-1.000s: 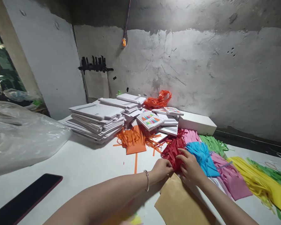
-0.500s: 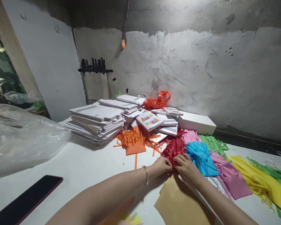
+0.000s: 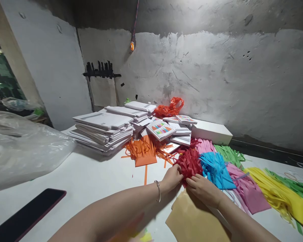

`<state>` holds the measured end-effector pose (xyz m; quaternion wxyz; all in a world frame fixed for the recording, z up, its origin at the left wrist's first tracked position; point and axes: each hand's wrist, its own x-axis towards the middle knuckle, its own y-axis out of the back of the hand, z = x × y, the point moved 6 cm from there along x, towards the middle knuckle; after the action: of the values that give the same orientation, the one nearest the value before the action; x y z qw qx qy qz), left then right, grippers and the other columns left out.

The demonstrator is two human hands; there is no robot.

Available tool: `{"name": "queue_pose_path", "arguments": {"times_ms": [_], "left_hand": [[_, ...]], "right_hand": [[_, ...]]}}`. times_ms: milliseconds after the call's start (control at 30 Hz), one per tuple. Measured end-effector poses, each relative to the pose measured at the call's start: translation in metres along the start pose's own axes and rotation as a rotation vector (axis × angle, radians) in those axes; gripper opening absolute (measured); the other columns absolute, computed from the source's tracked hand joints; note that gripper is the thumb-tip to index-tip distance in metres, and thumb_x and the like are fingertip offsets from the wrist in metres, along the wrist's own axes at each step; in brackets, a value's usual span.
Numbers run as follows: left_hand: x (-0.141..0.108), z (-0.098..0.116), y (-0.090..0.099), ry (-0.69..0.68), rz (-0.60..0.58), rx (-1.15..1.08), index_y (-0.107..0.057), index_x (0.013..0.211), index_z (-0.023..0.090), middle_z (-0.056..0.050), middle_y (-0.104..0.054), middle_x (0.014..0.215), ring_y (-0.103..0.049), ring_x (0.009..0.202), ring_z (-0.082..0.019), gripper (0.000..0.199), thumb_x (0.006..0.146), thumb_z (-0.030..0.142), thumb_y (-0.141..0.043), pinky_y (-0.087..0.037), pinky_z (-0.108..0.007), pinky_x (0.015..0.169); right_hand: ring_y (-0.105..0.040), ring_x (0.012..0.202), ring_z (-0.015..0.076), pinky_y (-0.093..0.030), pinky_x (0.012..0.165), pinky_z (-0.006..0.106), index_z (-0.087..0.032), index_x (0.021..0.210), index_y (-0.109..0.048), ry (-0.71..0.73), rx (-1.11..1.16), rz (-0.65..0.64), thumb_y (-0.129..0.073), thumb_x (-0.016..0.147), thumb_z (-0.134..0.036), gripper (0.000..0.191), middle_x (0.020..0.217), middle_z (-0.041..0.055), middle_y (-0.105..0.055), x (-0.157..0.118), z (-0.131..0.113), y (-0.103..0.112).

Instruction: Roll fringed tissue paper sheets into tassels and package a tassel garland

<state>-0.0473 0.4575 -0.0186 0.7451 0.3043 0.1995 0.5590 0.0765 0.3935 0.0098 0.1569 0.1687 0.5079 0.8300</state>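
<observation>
A bundle of dark red fringed paper (image 3: pixel 190 161) lies in front of me, its cut strips spreading toward the wall. My left hand (image 3: pixel 173 177), with a silver bangle on the wrist, pinches its left side. At its near edge, the fingers of my right hand (image 3: pixel 204 190) are closed on the same bundle; the fingertips are partly hidden. Just right of it sits blue fringed paper (image 3: pixel 217 171), and orange fringed paper (image 3: pixel 145 154) lies to the left. A brown paper sheet (image 3: pixel 194 218) is under and before my right forearm.
Pink (image 3: pixel 252 195) and yellow fringed paper (image 3: pixel 298 205) lie to the right. Stacks of flat white cartons (image 3: pixel 103 121), small printed boxes (image 3: pixel 161 130), a red plastic bag (image 3: pixel 170 107) and a long white box (image 3: pixel 213 131) stand behind. A phone (image 3: pixel 27 215) and clear plastic (image 3: pixel 22 151) are left.
My left hand has slid slightly up along the red bundle's left side. My right hand has shifted a little down toward me, so more of the red strips shows between the hands.
</observation>
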Motion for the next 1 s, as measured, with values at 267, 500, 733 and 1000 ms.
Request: {"name": "queue_pose_path", "arguments": {"times_ms": [267,500,733,1000], "left_hand": [[-0.021,0.017,0.007,-0.296,-0.125,0.328,-0.068,0.103,0.016,-0.008,-0.067,0.117,-0.063,0.108,-0.024,0.014,0.095,0.028,-0.066,-0.051,-0.049,0.098],[0.009,0.032,0.03,-0.301,-0.123,0.297,-0.066,0.115,0.017,-0.009,-0.066,0.121,-0.065,0.106,-0.023,0.023,0.098,0.032,-0.063,-0.055,-0.046,0.093],[0.061,0.05,0.123,-0.228,-0.086,-0.11,-0.065,0.116,0.015,-0.008,-0.067,0.117,-0.067,0.099,-0.022,0.025,0.097,0.032,-0.065,-0.059,-0.042,0.085],[0.069,0.055,0.225,-0.225,0.122,-0.881,-0.064,0.118,0.015,-0.008,-0.067,0.114,-0.068,0.095,-0.021,0.027,0.098,0.033,-0.064,-0.06,-0.039,0.081]], "right_hand": [[-0.065,0.086,0.0159,-0.054,0.086,0.038,-0.015,0.098,-0.066,-0.086,0.034,-0.114,-0.062,0.095,-0.012,0.006,0.097,0.0008,-0.068,0.008,0.005,0.001],[-0.066,0.098,0.0198,-0.049,0.099,0.047,-0.016,0.099,-0.067,-0.34,0.089,-0.124,-0.066,0.096,-0.027,0.011,0.099,0.002,-0.069,0.011,0.028,0.009],[-0.058,0.119,0.0241,-0.042,0.107,0.053,-0.017,0.093,-0.068,-0.689,0.147,-0.106,-0.066,0.096,-0.027,0.011,0.114,0.0049,-0.068,-0.019,0.097,0.038],[-0.068,0.079,0.0153,-0.058,0.074,0.032,-0.014,0.089,-0.068,-0.981,0.499,-0.229,-0.069,0.094,-0.035,0.022,0.088,-0.001,-0.07,-0.134,0.177,0.034]]}}
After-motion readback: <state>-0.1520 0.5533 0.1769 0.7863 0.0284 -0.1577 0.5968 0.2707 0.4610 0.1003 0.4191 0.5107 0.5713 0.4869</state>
